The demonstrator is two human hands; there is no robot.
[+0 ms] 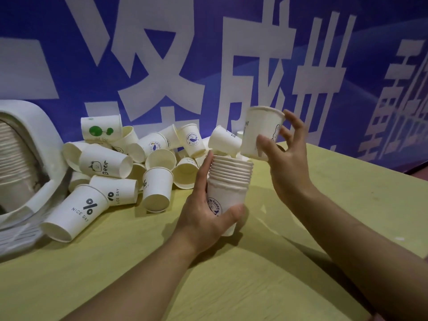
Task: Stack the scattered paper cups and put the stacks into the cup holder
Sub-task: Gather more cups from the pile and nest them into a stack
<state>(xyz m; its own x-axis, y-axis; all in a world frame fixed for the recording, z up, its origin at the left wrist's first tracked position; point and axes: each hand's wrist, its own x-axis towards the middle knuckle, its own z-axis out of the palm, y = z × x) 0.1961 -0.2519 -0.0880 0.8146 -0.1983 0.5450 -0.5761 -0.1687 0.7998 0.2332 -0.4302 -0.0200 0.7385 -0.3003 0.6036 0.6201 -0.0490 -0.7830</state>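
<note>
Head view, one frame.

Left hand: fingers and thumb wrapped around the lower part of a stack of nested cups, held upright above the table. The stack's bottom cup carries a round blue print. Many rims are bunched at the top of the stack; I cannot count them exactly.

Right hand: holds a single cup, mouth up and slightly tilted, just above and to the right of the stack's top. The thumb presses the cup's near side and at least one finger touches the far side near the rim; the other fingers are spread loosely and partly curled. The cup's base sits close to the stack's top rim; whether they touch I cannot tell.

Loose cups: a pile lies on the table left of the hands and behind them, most of them on their sides, some upside down. Prints legible: "NICE DAY", "Bear", a green tree, a blue whale badge.

Cup holder: white, at the left edge, lying beside the pile. A row of stacked rims shows inside its opening.

Behind the table: a blue wall banner with large white characters.
</note>
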